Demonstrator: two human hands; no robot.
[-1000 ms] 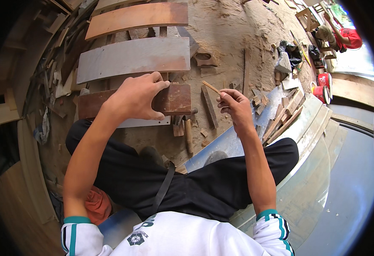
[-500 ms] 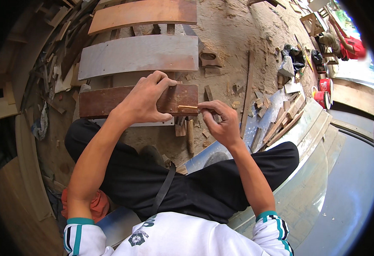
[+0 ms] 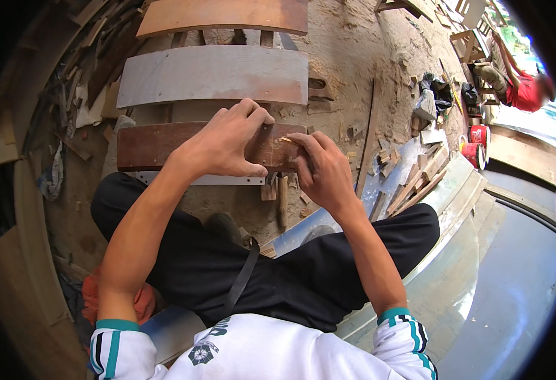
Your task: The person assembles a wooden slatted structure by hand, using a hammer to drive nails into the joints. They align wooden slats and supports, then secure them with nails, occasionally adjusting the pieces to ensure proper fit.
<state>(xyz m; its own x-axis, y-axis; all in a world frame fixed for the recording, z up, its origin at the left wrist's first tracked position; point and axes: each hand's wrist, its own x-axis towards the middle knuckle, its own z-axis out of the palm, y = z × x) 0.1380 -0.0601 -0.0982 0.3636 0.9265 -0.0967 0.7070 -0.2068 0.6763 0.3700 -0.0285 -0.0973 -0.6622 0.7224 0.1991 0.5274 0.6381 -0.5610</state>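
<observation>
A reddish-brown wooden board (image 3: 157, 147) lies crosswise in front of my knees. My left hand (image 3: 230, 140) spans its width, with fingers bent over the far edge and the thumb at the near edge. At the board's right end, my right hand (image 3: 322, 166) pinches a thin, pale wooden sliver (image 3: 285, 139) between thumb and fingers. The sliver's tip is at the board's upper face, close to a pale scraped spot; most of the sliver is hidden by my fingers.
Beyond lie a grey-coated board (image 3: 214, 75) and an orange-brown board (image 3: 221, 16). A hammer-like wooden handle (image 3: 282, 201) is below the near board. Wood offcuts (image 3: 420, 183) and red cans (image 3: 474, 154) are at right. A person in red (image 3: 526, 92) is farther off.
My right hand has moved left and slightly away from me, over the board's end. The sliver, earlier lying along the near edge, now points across the upper face. My left hand keeps its grip.
</observation>
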